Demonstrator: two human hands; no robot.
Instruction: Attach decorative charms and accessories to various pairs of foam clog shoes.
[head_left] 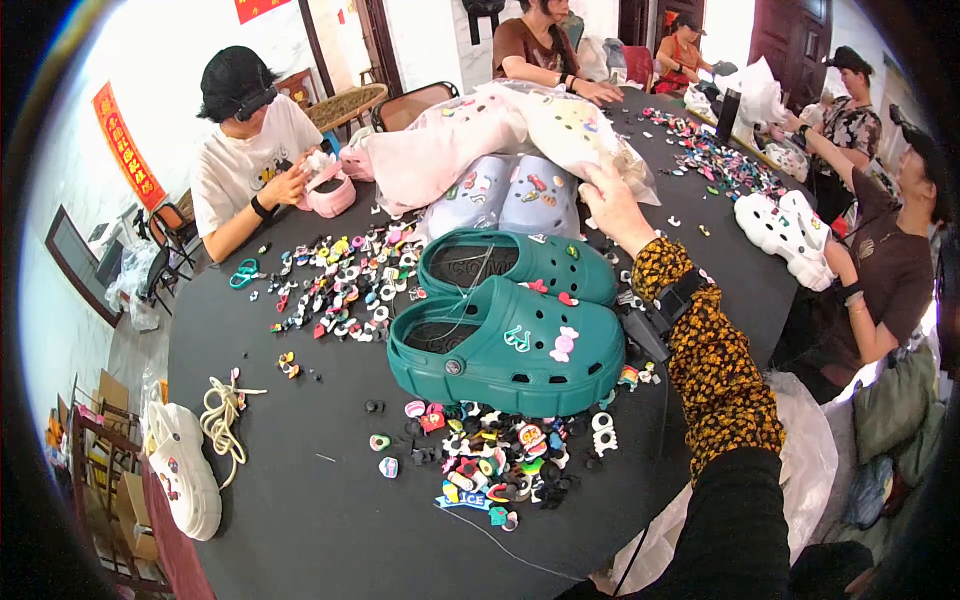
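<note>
Lavender clogs [540, 198], the pair in clear plastic [638, 180], are what the hand's closest to here. They sit around mid-table, just past the green clogs [505, 345], and they look to be lying lengthwise away from the person, side by side. The green ones go the other way, heels left and toes right, one behind the other.

So the relation that matters: the right hand [618, 208] is at the right flank of the lavender pair, fingers pointing away and a bit left, with the tips over the edge of that plastic. The forearm in its patterned sleeve [715, 370] comes up to the right of the green toes, so it goes around them, not over. The right is clearly the nearer hand; can't make out the left one at all.

As for the fingers, they look fairly close together, but honestly can't tell if they're pinching the film or just resting on it, since the tips blend into the bag.

Rest of the black table [300, 420]: a heap of charms [500, 465] right in front of the green pair, and a lone white clog [188, 470] way off at the left edge.
</note>
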